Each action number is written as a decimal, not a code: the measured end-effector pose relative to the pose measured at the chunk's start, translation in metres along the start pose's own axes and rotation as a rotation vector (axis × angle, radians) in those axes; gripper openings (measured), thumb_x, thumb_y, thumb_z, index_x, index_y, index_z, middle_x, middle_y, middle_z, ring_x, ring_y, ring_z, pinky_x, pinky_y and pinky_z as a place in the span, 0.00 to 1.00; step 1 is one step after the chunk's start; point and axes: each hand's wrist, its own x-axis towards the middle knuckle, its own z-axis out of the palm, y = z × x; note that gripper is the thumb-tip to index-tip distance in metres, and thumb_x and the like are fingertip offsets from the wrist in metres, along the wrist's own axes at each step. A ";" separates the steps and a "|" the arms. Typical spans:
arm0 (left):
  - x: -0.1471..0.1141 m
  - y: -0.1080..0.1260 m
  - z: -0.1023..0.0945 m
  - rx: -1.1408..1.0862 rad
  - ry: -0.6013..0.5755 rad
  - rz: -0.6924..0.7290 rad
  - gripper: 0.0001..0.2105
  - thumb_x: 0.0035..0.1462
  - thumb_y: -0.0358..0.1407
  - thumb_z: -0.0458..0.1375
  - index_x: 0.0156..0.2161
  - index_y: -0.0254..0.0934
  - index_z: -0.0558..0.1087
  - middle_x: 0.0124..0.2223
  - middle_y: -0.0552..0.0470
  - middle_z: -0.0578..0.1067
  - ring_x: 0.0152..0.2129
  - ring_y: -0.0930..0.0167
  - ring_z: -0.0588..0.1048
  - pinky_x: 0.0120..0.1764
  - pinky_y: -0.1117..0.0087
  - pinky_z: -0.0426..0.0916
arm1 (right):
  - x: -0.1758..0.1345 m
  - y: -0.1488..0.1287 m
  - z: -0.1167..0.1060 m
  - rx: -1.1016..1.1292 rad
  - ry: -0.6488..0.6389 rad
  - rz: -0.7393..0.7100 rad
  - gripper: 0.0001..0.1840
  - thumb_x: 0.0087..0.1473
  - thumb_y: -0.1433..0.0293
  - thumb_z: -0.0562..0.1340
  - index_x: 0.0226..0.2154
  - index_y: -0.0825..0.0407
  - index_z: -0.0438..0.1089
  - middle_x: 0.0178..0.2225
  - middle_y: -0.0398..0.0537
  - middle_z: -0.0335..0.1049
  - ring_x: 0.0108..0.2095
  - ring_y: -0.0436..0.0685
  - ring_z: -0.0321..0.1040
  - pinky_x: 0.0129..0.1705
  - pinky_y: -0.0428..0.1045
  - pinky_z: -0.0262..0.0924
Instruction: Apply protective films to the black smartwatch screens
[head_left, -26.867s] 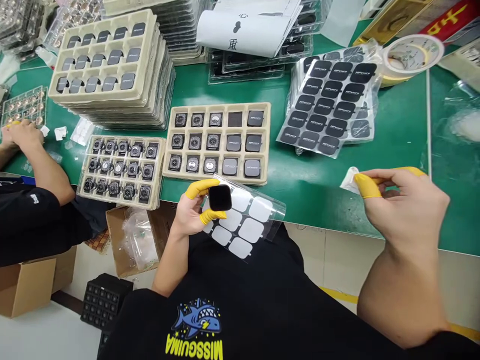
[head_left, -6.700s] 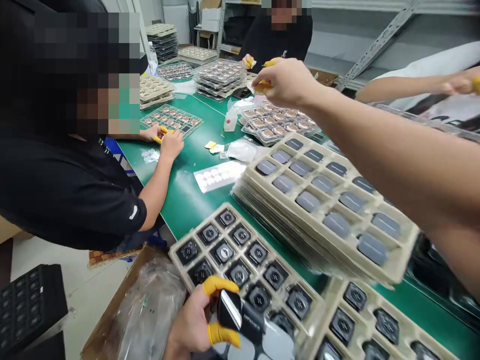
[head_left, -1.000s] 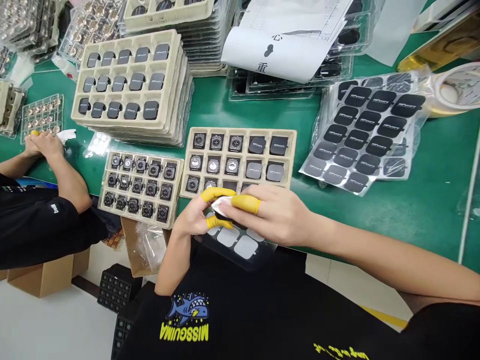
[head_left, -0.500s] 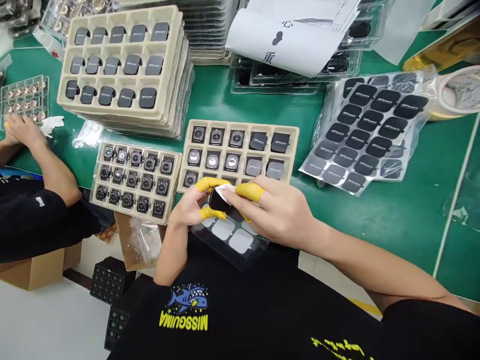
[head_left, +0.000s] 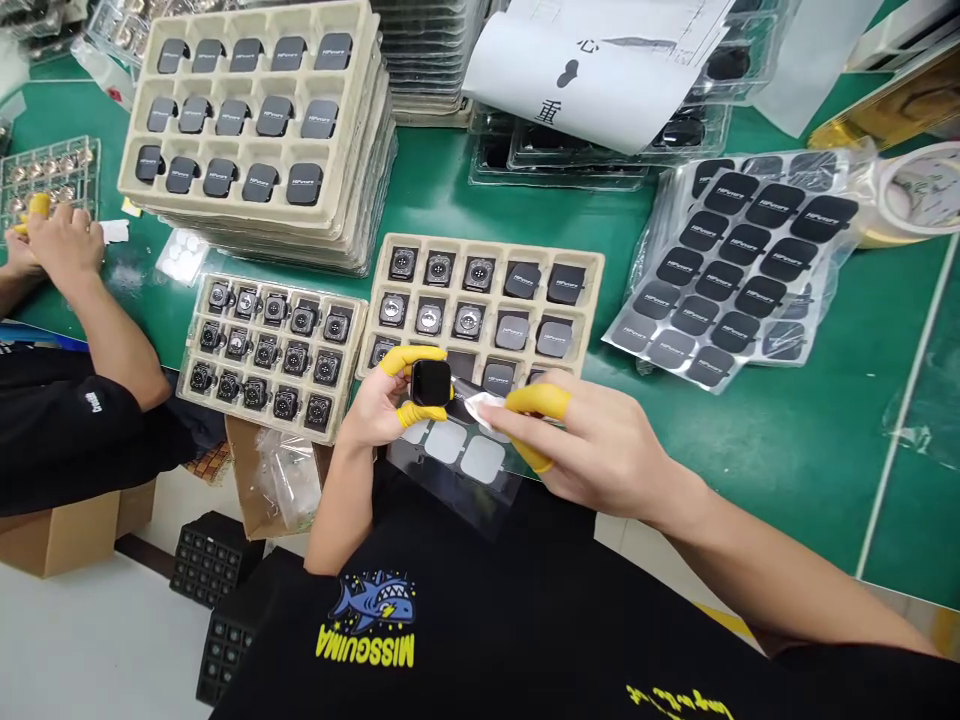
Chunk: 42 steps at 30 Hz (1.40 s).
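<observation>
My left hand [head_left: 381,402], with yellow finger cots, pinches a black smartwatch case [head_left: 432,384] by its edges; its dark glossy screen faces up. Just right of it, my right hand [head_left: 577,440], also in yellow cots, holds a folded white wipe [head_left: 484,408] between its fingers, apart from the screen. Beneath both hands lies a sheet of pale rounded-square stickers [head_left: 481,458], partly covered. Right behind them is a beige tray [head_left: 596,300] with watch cases on its left side and dark labelled covers on its right; my hands hide part of its front row.
Left stands another beige tray of watch cases [head_left: 187,345], with a tall stack of trays [head_left: 360,215] behind it. Sheets of black stickers [head_left: 720,270] and a tape roll [head_left: 919,195] lie right. At far left, a co-worker's hand [head_left: 71,240] is near a clear tray [head_left: 94,185].
My right hand has drawn the wipe off the watch case and moved right. The case now lies flatter in my left hand with its screen uncovered. The co-worker's hands have shifted.
</observation>
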 end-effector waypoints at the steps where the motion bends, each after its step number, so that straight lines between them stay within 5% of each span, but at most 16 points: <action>1: 0.000 0.000 -0.001 -0.001 -0.007 -0.009 0.38 0.49 0.54 0.82 0.61 0.42 0.78 0.47 0.46 0.87 0.40 0.62 0.88 0.45 0.64 0.83 | -0.003 -0.002 -0.005 0.018 0.007 0.020 0.23 0.67 0.82 0.64 0.61 0.52 0.75 0.38 0.49 0.80 0.33 0.56 0.67 0.32 0.51 0.60; 4: 0.001 0.003 0.000 -0.020 -0.027 -0.021 0.39 0.48 0.53 0.83 0.61 0.42 0.79 0.47 0.46 0.87 0.41 0.61 0.88 0.44 0.64 0.82 | -0.004 -0.007 -0.013 0.004 0.025 0.033 0.27 0.65 0.82 0.65 0.64 0.50 0.74 0.39 0.49 0.81 0.33 0.56 0.67 0.32 0.52 0.60; 12: 0.002 0.003 0.007 -0.008 -0.036 0.033 0.35 0.55 0.56 0.79 0.61 0.39 0.80 0.48 0.43 0.87 0.43 0.61 0.89 0.48 0.63 0.84 | 0.015 -0.011 -0.005 0.001 -0.023 -0.113 0.13 0.73 0.78 0.62 0.56 0.57 0.77 0.34 0.49 0.76 0.35 0.58 0.65 0.34 0.53 0.59; 19: 0.002 0.009 0.002 0.094 -0.013 0.099 0.33 0.53 0.51 0.80 0.61 0.42 0.83 0.50 0.45 0.88 0.42 0.63 0.89 0.48 0.65 0.84 | 0.009 -0.007 -0.009 0.073 -0.048 -0.083 0.15 0.73 0.78 0.63 0.58 0.53 0.77 0.38 0.49 0.78 0.35 0.57 0.66 0.35 0.53 0.60; 23: -0.006 0.014 -0.001 0.199 0.082 0.167 0.34 0.50 0.49 0.83 0.61 0.43 0.83 0.48 0.46 0.88 0.39 0.64 0.88 0.43 0.67 0.84 | -0.029 0.012 -0.017 0.028 0.002 0.133 0.21 0.69 0.81 0.63 0.60 0.48 0.76 0.41 0.48 0.80 0.34 0.56 0.70 0.35 0.51 0.64; 28: -0.021 0.015 0.005 0.229 0.071 0.199 0.33 0.54 0.48 0.81 0.63 0.45 0.82 0.49 0.46 0.89 0.37 0.66 0.88 0.41 0.69 0.84 | -0.128 0.034 -0.037 -0.179 0.028 0.608 0.17 0.70 0.76 0.65 0.55 0.43 0.81 0.44 0.53 0.79 0.38 0.59 0.78 0.35 0.52 0.68; 33: -0.020 0.017 0.017 0.273 0.035 0.227 0.31 0.57 0.50 0.79 0.63 0.44 0.82 0.50 0.43 0.89 0.41 0.61 0.89 0.47 0.62 0.86 | -0.195 0.041 -0.044 -0.463 -0.019 0.946 0.11 0.68 0.71 0.68 0.49 0.45 0.84 0.41 0.54 0.79 0.34 0.59 0.74 0.29 0.52 0.60; 38: -0.006 0.023 0.025 0.320 -0.034 0.312 0.32 0.56 0.45 0.80 0.64 0.44 0.81 0.47 0.45 0.88 0.41 0.62 0.88 0.44 0.66 0.85 | -0.210 0.053 -0.032 -0.508 -0.049 1.050 0.07 0.63 0.71 0.69 0.41 0.45 0.85 0.30 0.52 0.71 0.35 0.62 0.70 0.25 0.52 0.48; 42: -0.001 0.026 0.032 0.297 -0.055 0.323 0.31 0.60 0.46 0.78 0.65 0.44 0.79 0.43 0.49 0.87 0.36 0.66 0.87 0.41 0.67 0.84 | -0.175 0.037 -0.036 -0.484 0.012 1.039 0.10 0.68 0.67 0.67 0.47 0.43 0.85 0.42 0.56 0.80 0.41 0.65 0.74 0.30 0.54 0.58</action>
